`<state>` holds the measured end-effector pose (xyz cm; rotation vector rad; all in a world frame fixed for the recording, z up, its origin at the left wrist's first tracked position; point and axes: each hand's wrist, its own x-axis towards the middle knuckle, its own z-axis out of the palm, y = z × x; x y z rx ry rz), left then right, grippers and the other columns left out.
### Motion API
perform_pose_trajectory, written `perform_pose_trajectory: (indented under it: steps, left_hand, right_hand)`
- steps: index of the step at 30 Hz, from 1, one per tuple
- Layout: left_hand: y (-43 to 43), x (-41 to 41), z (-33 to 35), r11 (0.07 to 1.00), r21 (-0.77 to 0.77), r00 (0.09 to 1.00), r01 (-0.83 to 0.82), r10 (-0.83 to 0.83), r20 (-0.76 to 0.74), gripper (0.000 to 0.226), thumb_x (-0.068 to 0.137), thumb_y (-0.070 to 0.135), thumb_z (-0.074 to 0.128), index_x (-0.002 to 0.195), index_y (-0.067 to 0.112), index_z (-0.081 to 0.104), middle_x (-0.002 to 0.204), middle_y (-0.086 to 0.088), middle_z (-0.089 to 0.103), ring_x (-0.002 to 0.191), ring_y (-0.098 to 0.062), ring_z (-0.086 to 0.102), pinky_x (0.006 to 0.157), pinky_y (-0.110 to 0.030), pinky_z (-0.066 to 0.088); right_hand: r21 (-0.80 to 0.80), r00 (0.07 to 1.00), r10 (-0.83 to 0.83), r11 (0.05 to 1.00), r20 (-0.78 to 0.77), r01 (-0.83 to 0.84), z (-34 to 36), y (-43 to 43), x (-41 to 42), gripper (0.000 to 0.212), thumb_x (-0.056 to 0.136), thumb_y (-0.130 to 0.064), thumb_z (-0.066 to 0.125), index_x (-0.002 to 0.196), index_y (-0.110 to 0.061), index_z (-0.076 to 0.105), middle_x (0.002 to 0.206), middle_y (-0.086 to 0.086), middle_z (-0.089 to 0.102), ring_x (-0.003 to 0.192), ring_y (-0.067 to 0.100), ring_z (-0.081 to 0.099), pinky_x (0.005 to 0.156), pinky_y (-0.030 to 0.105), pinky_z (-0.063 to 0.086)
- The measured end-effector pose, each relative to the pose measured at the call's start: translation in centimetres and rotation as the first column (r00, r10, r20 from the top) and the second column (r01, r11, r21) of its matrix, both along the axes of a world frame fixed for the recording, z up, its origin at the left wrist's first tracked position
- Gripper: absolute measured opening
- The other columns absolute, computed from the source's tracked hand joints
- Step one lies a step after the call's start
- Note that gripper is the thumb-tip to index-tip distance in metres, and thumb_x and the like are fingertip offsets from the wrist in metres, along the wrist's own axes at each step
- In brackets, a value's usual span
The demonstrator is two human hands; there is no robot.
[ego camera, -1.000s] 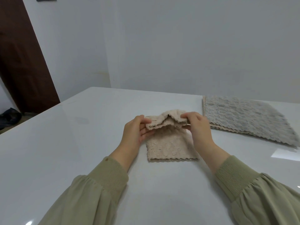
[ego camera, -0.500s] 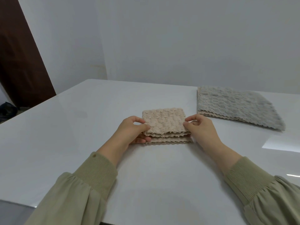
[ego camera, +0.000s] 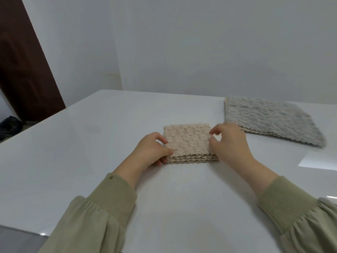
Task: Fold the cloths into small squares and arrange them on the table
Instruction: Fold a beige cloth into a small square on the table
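We square the folded beige cloth, left grip pinching it, right grip slack alongside; the grey cloth beyond likely follows.

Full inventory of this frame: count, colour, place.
beige cloth: 1, beige, folded small, table centre
cloth stack: 1 stack, grey on top with beige edges beneath, far right of table
table: 1, glossy white, foreground
wall: 1, white, behind table
door: 1, dark brown, far left
dark object: 1, black, floor by door
sleeves: 2, olive green, bottom
left hand: 1, grips cloth's left edge
right hand: 1, at cloth's right edge, blurred, grip unclear
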<state>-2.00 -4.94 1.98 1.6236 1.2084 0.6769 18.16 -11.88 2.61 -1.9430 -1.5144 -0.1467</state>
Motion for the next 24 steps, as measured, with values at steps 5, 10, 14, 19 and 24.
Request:
perform_pose_trajectory:
  steps: [5,10,14,19,24]
  left_hand:
    - [0.4,0.0,-0.2,1.0,0.011,1.0,0.015,-0.015,-0.027,0.027,0.077,0.012,0.075,0.095,0.015,0.055,0.068,-0.01,0.067,0.061,-0.025,0.061,0.056,-0.031,0.049]
    - [0.5,-0.2,0.1,0.998,-0.034,0.998,0.05,-0.051,-0.031,0.025,0.079,0.014,0.071,0.098,0.015,0.055,0.069,-0.006,0.066,0.059,-0.02,0.063,0.052,-0.027,0.048]
    - [2.2,1.0,-0.3,0.959,0.158,0.972,-0.233,0.227,0.06,0.008,0.084,0.029,0.061,0.088,0.022,0.058,0.081,-0.001,0.068,0.071,-0.017,0.066,0.067,-0.037,0.056]
    - [4.2,3.4,-0.4,0.921,0.149,0.93,-0.361,0.345,0.124,0.025,0.078,0.05,0.058,0.088,0.027,0.059,0.086,0.005,0.068,0.078,-0.017,0.066,0.078,-0.041,0.055]
    - [5.4,4.7,-1.2,0.899,0.203,0.921,-0.387,0.388,0.036,0.021,0.078,0.022,0.062,0.098,0.029,0.059,0.085,0.006,0.067,0.076,-0.012,0.063,0.07,-0.03,0.052]
  right_hand:
    - [-0.045,0.979,0.2,0.979,0.027,-0.198,3.1,3.2,-2.2,0.035,0.096,-0.02,0.041,0.129,-0.014,0.049,0.126,0.003,0.055,0.119,0.019,0.046,0.094,0.029,0.034]
    - [-0.476,0.929,0.257,0.873,0.266,-0.105,-1.3,5.2,-2.7,0.063,0.093,-0.055,0.028,0.145,-0.021,0.024,0.153,0.006,0.026,0.141,0.024,0.019,0.114,0.046,0.011]
    - [-0.445,0.938,0.244,0.888,0.246,-0.114,-2.4,5.3,-2.3,0.069,0.091,-0.06,0.022,0.149,-0.024,0.013,0.159,0.004,0.007,0.146,0.021,0.001,0.116,0.048,-0.002]
    - [-0.434,0.939,0.238,0.894,0.249,-0.112,-2.4,5.2,-2.2,0.07,0.091,-0.06,0.022,0.149,-0.024,0.01,0.159,0.003,0.003,0.146,0.02,-0.003,0.117,0.048,-0.002]
    - [-0.459,0.94,0.224,0.884,0.258,-0.085,-2.3,5.0,-2.4,0.072,0.091,-0.061,0.02,0.15,-0.023,0.006,0.159,0.003,-0.001,0.146,0.021,-0.006,0.116,0.049,-0.005]
